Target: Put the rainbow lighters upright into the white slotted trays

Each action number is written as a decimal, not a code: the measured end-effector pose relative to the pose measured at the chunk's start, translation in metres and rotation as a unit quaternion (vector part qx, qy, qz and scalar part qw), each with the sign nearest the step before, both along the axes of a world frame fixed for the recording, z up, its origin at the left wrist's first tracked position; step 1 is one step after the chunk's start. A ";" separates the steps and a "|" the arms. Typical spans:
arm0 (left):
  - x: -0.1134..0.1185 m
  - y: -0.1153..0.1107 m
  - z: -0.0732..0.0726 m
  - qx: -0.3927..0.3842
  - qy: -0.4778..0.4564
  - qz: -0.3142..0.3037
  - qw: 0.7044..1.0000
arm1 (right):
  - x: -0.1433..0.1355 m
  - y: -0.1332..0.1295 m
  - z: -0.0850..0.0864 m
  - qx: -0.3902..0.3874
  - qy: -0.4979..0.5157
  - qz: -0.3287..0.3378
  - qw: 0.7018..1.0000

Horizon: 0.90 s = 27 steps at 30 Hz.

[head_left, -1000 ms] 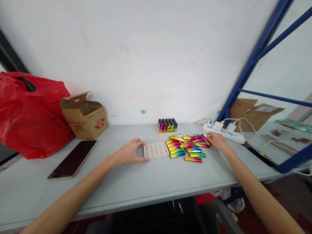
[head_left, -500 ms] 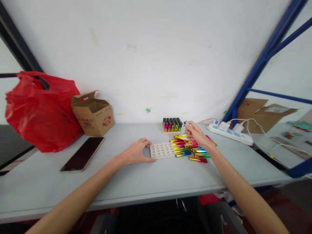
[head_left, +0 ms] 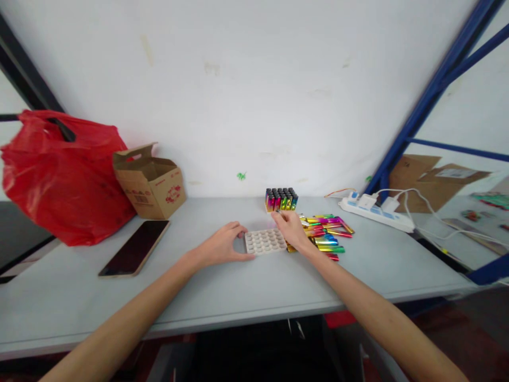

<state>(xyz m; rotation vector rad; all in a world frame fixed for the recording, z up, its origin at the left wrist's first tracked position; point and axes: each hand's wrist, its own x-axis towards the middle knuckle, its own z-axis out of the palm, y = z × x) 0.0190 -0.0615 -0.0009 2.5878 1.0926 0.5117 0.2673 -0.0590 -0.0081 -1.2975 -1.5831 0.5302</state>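
My left hand [head_left: 225,244] grips the left end of a white tray [head_left: 265,241] with rows of round holes, thumb at the near corner and fingers at the far one. Over the tray's far right corner, my right hand [head_left: 289,228] is closed in a pinch. A small dark tip shows at its fingertips; it looks like the end of a lighter, the rest hidden by the hand. Beside that hand lies a loose pile of shiny, multicoloured lighters [head_left: 326,233], partly covered by the wrist. Behind the tray, a block of black-topped lighters [head_left: 281,199] stands upright in rows.
On the left are a phone [head_left: 135,249], an open cardboard box [head_left: 153,183] and a red plastic bag [head_left: 67,180]. A white power strip [head_left: 376,214] with plugs and cables lies at the back right, near a blue metal frame [head_left: 417,114]. A white wall [head_left: 254,95] closes the back.
My right hand has moved left and toward me, from above the lighter pile to the tray's far right corner. My left hand keeps its hold on the tray. The view has shifted slightly.
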 end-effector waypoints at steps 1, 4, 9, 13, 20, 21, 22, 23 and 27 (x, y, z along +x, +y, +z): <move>0.000 0.000 0.000 0.000 -0.001 0.000 1.000 | 0.000 0.000 -0.001 0.003 -0.002 -0.007 1.000; -0.001 0.001 -0.001 0.000 -0.003 -0.002 1.000 | 0.001 0.001 -0.001 0.013 -0.002 -0.012 1.000; -0.003 0.003 -0.003 0.000 -0.006 0.000 1.000 | -0.001 -0.004 0.002 0.015 0.002 0.072 0.997; -0.004 0.005 -0.006 -0.007 -0.017 0.006 1.000 | -0.005 -0.010 0.006 0.056 -0.072 0.150 0.984; -0.006 0.011 -0.013 -0.021 -0.031 0.020 0.999 | -0.018 -0.005 0.009 0.047 -0.190 0.174 0.965; -0.006 0.011 -0.013 -0.021 -0.032 0.020 0.999 | -0.021 -0.002 0.008 0.046 -0.201 0.178 0.962; -0.006 0.012 -0.014 -0.022 -0.033 0.021 0.999 | -0.023 0.001 0.008 0.046 -0.213 0.181 0.959; -0.007 0.012 -0.014 -0.022 -0.034 0.023 0.999 | -0.025 0.004 0.008 0.046 -0.225 0.182 0.956; -0.008 0.013 -0.014 -0.020 -0.040 0.025 0.999 | -0.026 0.017 0.007 0.060 -0.260 0.194 0.944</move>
